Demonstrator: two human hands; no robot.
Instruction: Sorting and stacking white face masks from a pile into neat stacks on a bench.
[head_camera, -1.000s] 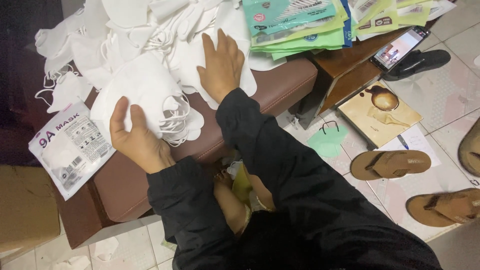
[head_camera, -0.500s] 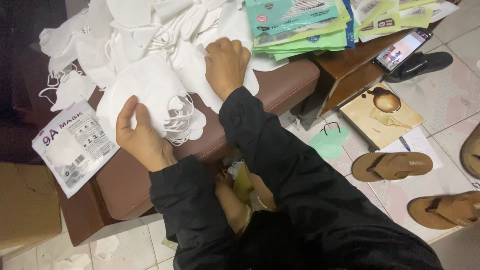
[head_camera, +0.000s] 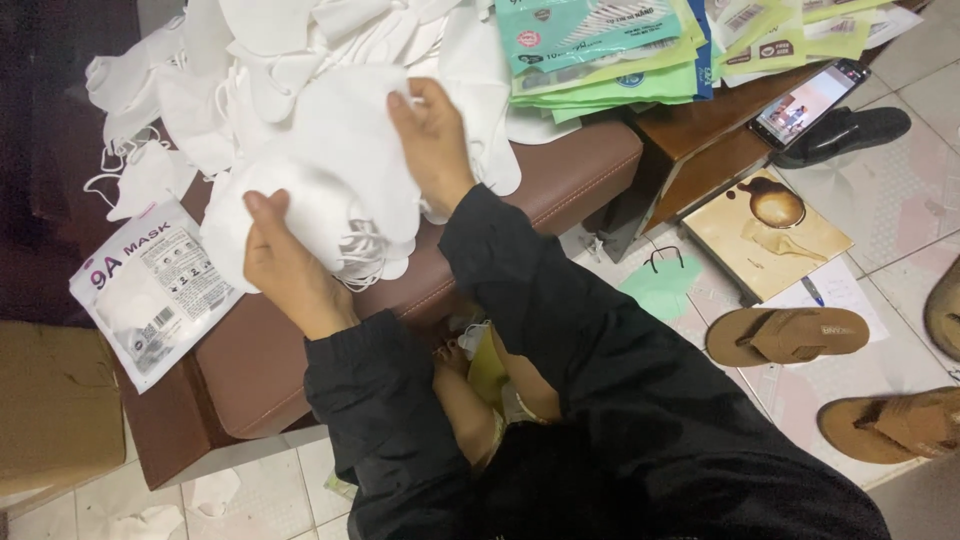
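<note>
A small stack of white face masks (head_camera: 320, 170) lies on the brown cushioned bench (head_camera: 560, 180). My left hand (head_camera: 285, 265) grips the stack's near left edge. My right hand (head_camera: 430, 140) is closed on its far right edge, fingers curled over the top mask. Elastic ear loops hang from the stack between my hands. A bigger loose heap of white masks (head_camera: 200, 90) spreads behind it. Both my sleeves are black.
A white sealed mask packet (head_camera: 150, 290) lies left on the bench. Green mask packets (head_camera: 600, 50) are stacked at the top. A phone (head_camera: 810, 100) rests on a wooden table. Brown sandals (head_camera: 790, 335), a green mask (head_camera: 660, 285) and a cardboard box (head_camera: 50, 400) are on the tiled floor.
My right hand went from lying flat on the far masks to gripping the stack's right edge. The stack has been gathered and lifted slightly between both hands.
</note>
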